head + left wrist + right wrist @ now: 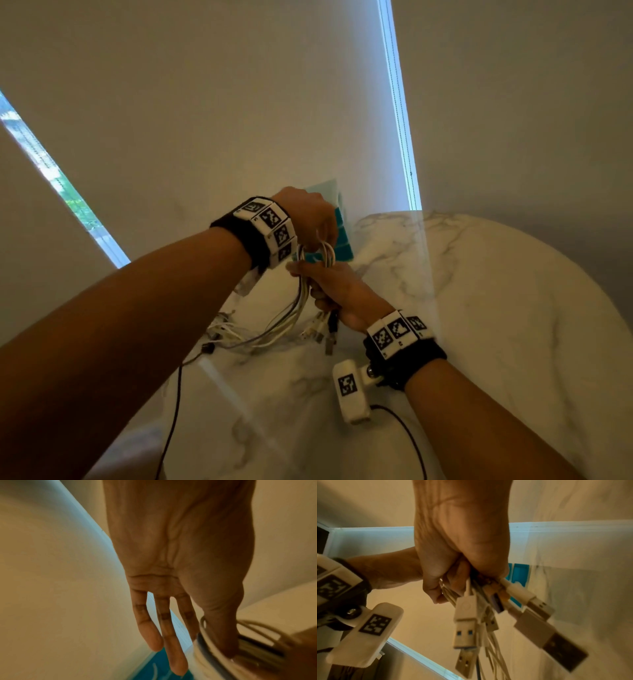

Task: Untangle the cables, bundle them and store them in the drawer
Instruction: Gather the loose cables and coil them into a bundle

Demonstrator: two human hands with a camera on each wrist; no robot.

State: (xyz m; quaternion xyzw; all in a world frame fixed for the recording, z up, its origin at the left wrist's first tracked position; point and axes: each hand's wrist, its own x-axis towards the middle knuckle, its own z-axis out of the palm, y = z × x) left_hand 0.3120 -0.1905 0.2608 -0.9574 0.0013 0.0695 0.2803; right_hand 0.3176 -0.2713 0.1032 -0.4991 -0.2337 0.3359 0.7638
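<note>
A bundle of white cables (297,303) is held above the marble table (496,308). My right hand (337,291) grips it in a fist, and several USB plugs (465,627) stick out below the fist (453,563). The cables' top bend forms loops (324,253) just above that fist. My left hand (308,219) is over the loops; its thumb digs into the coils (205,654) while three fingers (171,639) stay straight. Loose cable ends (233,337) trail down to the table at the left.
A teal box (342,248) stands on the table right behind the hands, against the wall. A thin black wire (174,394) runs across the table's near left. A white tagged camera unit (351,390) hangs off my right wrist. The table's round edge curves away at right.
</note>
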